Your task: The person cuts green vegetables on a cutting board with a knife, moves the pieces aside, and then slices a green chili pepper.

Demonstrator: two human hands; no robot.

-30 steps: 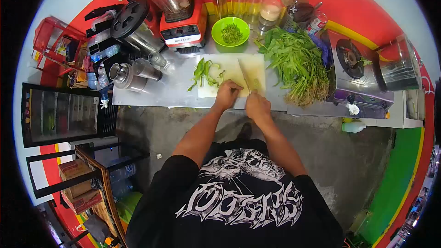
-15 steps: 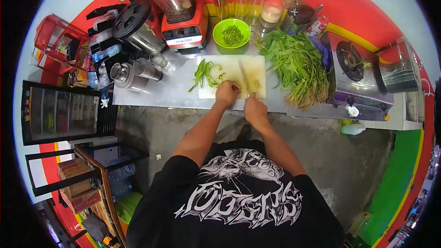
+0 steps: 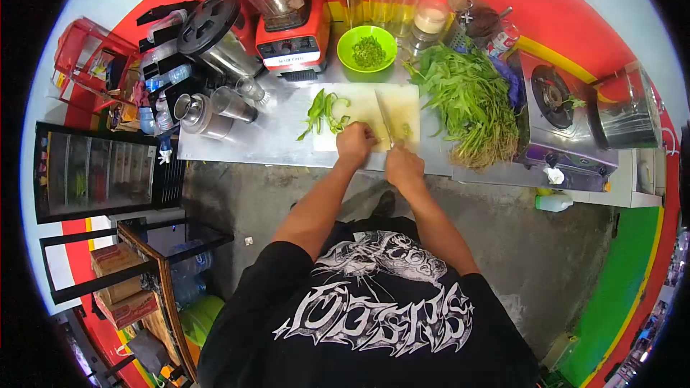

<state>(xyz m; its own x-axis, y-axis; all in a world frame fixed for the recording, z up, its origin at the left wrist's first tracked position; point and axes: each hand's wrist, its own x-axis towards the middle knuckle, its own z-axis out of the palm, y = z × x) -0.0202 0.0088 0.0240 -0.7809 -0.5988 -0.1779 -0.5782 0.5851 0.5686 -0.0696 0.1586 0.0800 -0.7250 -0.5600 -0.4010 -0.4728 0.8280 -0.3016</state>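
My right hand (image 3: 405, 165) is closed round the handle of a kitchen knife (image 3: 384, 113), whose blade points away from me over the white cutting board (image 3: 327, 145). Left of the blade, my left hand (image 3: 356, 141) rests at the board's near edge with its fingers curled; what they pinch, if anything, is hidden. Green pepper strips (image 3: 316, 113) lie on the left part of the board. A small heap of chopped green bits (image 3: 407, 131) sits right of the knife. Behind the board, a lime-green bowl (image 3: 367, 66) holds finely chopped greens.
Right of the board lies a big bunch of leafy greens (image 3: 471, 104) with roots, beside a gas stove (image 3: 552, 93). A red blender (image 3: 291, 50) and pump bottles (image 3: 381, 0) stand at the back. Glass and metal cups (image 3: 233, 106) are at the left.
The camera view has shifted slightly, so the table's contents sit a little further right. Both hands keep nearly the same place on the board, with the knife still in my right hand.
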